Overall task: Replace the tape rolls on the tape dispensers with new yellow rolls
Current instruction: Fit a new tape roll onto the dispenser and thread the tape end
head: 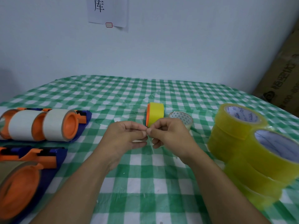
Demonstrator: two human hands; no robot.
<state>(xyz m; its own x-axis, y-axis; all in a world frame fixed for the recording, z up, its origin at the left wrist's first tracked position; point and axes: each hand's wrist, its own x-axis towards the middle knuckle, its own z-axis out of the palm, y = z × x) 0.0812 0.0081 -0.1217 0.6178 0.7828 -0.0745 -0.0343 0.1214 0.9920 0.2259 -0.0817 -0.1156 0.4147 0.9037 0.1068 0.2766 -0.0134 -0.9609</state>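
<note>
Left grip (124, 135), right grip (168, 135) both pinch thin clear tape strip (151, 146). Yellow tape roll on orange hub (156, 113) stands behind on counter (145, 183). Blue-orange plastic dispensers (84, 117) hold white tape rolls (55, 125); most swaps left.

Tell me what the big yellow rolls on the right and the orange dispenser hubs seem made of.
Yellow rolls: glossy translucent plastic film, judging by its see-through sheen; printed white core, probably cardboard. Orange dispenser hubs: opaque moulded plastic, smooth with soft highlights.

Wall (178, 46): plain, pale bluish white.
Paper sheet (107, 12): on the wall, one black character.
Table (145, 191): under green-white checked cloth (113, 94).
Cardboard box (283, 78): past table's far right corner.
</note>
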